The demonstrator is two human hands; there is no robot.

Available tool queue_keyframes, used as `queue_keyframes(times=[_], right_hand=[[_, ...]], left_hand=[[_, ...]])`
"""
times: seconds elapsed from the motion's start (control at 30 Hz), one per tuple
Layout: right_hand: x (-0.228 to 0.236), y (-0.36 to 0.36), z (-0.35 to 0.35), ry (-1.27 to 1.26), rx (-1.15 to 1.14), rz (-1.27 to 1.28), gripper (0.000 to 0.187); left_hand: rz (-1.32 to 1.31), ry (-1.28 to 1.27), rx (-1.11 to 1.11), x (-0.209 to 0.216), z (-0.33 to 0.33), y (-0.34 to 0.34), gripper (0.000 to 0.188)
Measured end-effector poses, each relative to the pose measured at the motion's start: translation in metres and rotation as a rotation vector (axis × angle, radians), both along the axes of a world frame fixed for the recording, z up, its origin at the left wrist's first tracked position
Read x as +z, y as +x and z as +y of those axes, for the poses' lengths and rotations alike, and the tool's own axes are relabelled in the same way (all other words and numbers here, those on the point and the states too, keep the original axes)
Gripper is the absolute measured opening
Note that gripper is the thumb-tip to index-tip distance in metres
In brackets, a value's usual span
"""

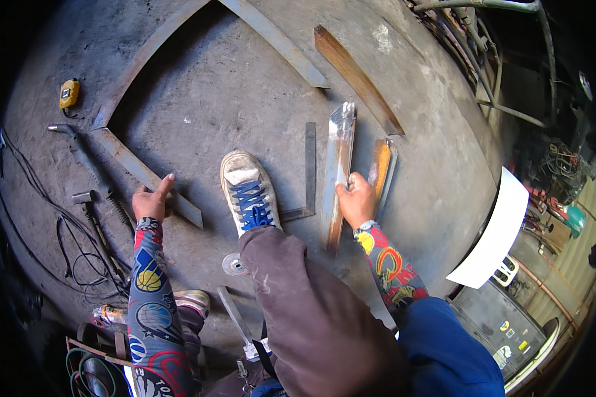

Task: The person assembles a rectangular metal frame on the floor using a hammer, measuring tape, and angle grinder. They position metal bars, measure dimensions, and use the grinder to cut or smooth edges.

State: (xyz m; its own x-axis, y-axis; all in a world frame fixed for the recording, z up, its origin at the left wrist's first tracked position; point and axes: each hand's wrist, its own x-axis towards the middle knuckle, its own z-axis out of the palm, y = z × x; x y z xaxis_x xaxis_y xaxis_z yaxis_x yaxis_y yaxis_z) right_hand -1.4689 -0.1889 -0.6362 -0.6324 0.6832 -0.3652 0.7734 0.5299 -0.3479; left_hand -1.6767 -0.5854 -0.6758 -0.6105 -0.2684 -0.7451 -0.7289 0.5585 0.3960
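1. Grey floor [198, 119], rough and dusty, lies under both hands.
2. Left hand [152, 202] holds the left bar [127, 157], fingers bent round its side. That bar's far end meets the long bar [142, 58] at a corner.
3. Right hand [357, 200] is closed on the right bar [338, 165], with the short bar [380, 165] just to its right.
4. My guess at the step: keeping the left bar steady while handling the right one. Lifting the right one would call for a firm squeeze, without bumping the short bar.
5. Between the grips sit the shoe [248, 192] and the square [310, 169], so room there is tight. Bar edges may be sharp.
6. Left of the left grip lie the torch [89, 159] and hammer [89, 205]. Ahead, between the grips, is open room.
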Motion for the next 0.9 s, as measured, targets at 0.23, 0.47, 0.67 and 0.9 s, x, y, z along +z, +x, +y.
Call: queue_keyframes(times=[0.23, 0.47, 0.67, 0.9], right_hand=[[-0.022, 0.0, 0.065, 0.006, -0.168, -0.014, 0.024], [-0.045, 0.026, 0.08, -0.165, -0.154, -0.262, 0.029], [-0.033, 0.021, 0.055, 0.043, -0.106, -0.05, 0.035], [-0.032, 0.003, 0.023, 0.173, -0.104, -0.112, 0.053]], left_hand=[[-0.006, 0.008, -0.032, -0.006, -0.005, 0.0, 0.064], [-0.043, 0.046, -0.011, -0.004, -0.005, 0.0, 0.064], [-0.068, 0.036, -0.004, -0.003, -0.005, -0.001, 0.061], [-0.056, 0.039, -0.022, -0.005, -0.006, 0.0, 0.063]])
